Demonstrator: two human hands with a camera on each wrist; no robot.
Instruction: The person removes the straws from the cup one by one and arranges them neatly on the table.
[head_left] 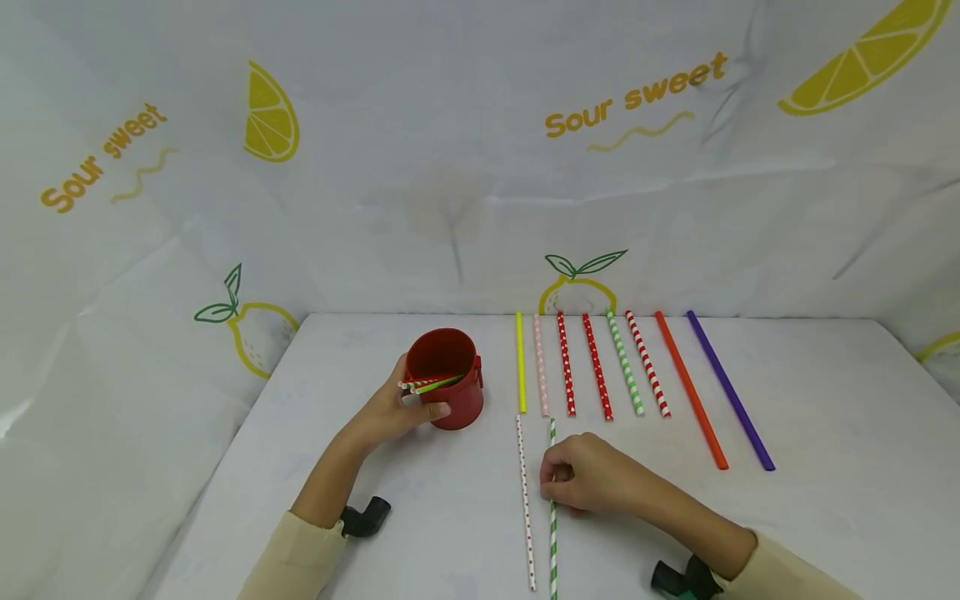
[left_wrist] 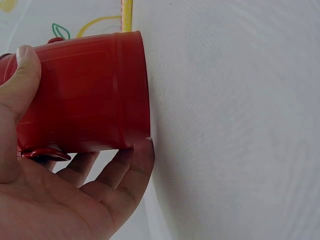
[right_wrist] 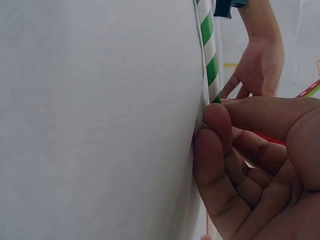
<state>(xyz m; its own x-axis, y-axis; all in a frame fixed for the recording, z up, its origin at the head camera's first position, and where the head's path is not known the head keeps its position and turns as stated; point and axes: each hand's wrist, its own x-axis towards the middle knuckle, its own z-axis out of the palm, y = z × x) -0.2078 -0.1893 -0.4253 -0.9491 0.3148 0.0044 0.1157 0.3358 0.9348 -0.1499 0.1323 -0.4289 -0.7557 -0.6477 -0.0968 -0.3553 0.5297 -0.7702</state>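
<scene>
My left hand (head_left: 393, 408) grips a small red bucket (head_left: 467, 407) at the left of the table, with the thumb on its near side and the fingers round the far side. Several paper straws (head_left: 431, 384) lean out over the bucket's rim toward that hand. In the left wrist view the bucket (left_wrist: 90, 95) shows side-on, its base at the white surface. My right hand (head_left: 596, 473) pinches a green-and-white striped straw (head_left: 553, 550) lying on the table. The right wrist view shows the fingertips at this straw (right_wrist: 209, 55). Beside it lies a white straw with small dark dots (head_left: 525, 500).
Along the back of the table (head_left: 840, 400) lie a yellow straw (head_left: 521, 362), a pink dotted straw (head_left: 541, 367), red dotted straws (head_left: 597, 367), a light green striped straw (head_left: 625, 364), a red striped straw (head_left: 648, 364), an orange straw (head_left: 692, 390) and a purple straw (head_left: 731, 390).
</scene>
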